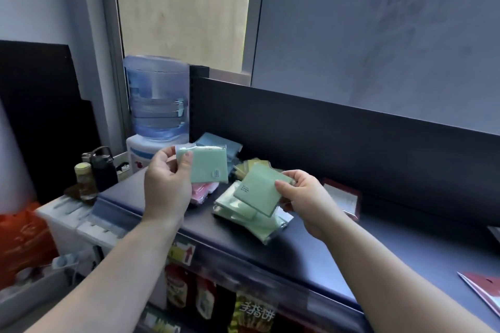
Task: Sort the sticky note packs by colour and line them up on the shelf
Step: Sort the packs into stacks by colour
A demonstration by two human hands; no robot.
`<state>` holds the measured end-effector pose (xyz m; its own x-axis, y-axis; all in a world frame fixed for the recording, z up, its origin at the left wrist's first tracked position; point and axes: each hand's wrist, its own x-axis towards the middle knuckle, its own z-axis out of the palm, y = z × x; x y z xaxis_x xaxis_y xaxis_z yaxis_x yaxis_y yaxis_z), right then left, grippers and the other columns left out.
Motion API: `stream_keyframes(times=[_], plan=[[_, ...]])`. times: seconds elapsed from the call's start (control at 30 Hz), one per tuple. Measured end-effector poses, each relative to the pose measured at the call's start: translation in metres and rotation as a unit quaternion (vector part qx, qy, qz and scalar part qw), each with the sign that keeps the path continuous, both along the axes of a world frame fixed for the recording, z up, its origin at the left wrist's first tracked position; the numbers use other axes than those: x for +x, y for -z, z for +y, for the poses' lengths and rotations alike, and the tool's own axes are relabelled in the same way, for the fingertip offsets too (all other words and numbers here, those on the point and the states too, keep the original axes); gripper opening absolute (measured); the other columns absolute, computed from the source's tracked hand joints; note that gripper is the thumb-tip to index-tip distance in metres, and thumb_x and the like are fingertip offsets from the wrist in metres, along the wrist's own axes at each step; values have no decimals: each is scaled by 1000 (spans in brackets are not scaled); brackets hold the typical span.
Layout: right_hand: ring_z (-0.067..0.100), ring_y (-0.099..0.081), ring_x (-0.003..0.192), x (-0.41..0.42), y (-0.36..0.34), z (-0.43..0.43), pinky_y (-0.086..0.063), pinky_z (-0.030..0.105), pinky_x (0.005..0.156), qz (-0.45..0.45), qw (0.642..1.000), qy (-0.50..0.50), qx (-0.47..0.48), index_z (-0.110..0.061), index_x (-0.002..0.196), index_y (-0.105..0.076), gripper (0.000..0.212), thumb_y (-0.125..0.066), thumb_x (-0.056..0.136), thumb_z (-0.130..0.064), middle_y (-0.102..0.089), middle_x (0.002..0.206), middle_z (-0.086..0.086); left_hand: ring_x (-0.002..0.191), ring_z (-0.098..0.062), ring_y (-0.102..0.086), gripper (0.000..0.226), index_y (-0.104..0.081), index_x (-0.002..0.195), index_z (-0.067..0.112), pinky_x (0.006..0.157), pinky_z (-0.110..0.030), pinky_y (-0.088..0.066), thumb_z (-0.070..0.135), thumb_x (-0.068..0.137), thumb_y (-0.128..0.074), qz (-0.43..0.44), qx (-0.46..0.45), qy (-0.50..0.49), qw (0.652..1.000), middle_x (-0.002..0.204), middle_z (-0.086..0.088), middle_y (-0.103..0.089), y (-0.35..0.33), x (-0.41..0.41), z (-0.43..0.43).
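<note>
The right hand (305, 197) pinches a green pack (259, 189) just above the green pile (238, 208); the left hand (165, 184) grips a mint pack (208, 165) over the pink packs (203, 192).

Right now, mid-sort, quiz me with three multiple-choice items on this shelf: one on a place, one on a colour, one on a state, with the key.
1. Where do the blue packs lie?
A. at the back left of the shelf, near the water bottle
B. at the front right edge
C. on the floor

2. What colour is the left pack, held in the left hand?
A. pink
B. green
C. yellow

3. The right hand is:
A. lying flat on the shelf
B. pinching the right pack
C. empty

Key:
1 A: the blue stack sits by the back wall, beside the water bottle.
2 B: it shows pale green above the pink packs.
3 B: the thumb presses on the pack's right edge, and the pack is lifted off the pile.
</note>
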<state>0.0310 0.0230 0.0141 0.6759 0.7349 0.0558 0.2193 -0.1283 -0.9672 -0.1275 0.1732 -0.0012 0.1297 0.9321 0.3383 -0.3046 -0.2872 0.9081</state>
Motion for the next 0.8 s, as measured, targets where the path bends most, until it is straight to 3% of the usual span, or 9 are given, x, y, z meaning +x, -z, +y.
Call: stream_keyframes(times=[0.1,0.27,0.37,0.47,0.63,0.7,0.8], plan=[[11,-52,59,-4,5,21,-41,23,52,-24,999,29,-32,-11,108,-59,16,-58,93,-15,-64,80,2,75,-3,-63,9,-58,89,28,62,-21,-51,22,95,-55,17,7,25,1000,86,7,-66,-7,1,6],[14,-59,69,-6,11,30,-50,31,66,-149,977,69,-138,-18,105,-61,28,-69,84,-33,-62,81,-2,90,-23,-67,11,-63,91,24,77,-46,-57,24,96,-54,88,41,128,987,90,-2,-69,-10,14,9],[13,-61,73,-5,10,26,-49,28,67,-188,965,90,-160,-16,104,-63,24,-63,87,-33,-64,81,-4,92,-20,-66,11,-62,90,28,82,-41,-55,23,95,-54,165,95,173,966,92,3,-70,-8,31,5],[4,-51,62,-2,5,16,-41,21,59,-220,954,114,-166,-16,100,-64,17,-54,92,-28,-58,72,-11,98,-23,-63,21,-65,108,16,86,-39,-50,25,96,-50,284,172,192,923,100,-3,-70,-4,47,3],[3,-47,58,2,4,-4,-35,16,51,-241,945,136,-175,-19,99,-64,15,-51,93,-24,-58,73,-12,112,-28,-49,37,-57,126,16,93,-36,-39,33,97,-41,503,292,124,804,119,-10,-58,-2,59,4],[2,-47,58,1,4,-11,-33,9,47,-239,944,143,-176,-20,101,-64,15,-51,93,-23,-58,76,-13,115,-28,-42,39,-51,131,18,97,-37,-35,34,96,-43,526,310,104,785,124,-8,-49,-4,61,1],[1,-47,57,2,5,-25,-34,9,50,-246,941,148,-181,-19,98,-65,15,-52,92,-22,-55,71,-15,116,-28,-40,43,-49,134,20,97,-39,-35,30,93,-51,503,347,85,787,124,-4,-48,-10,64,-11]])
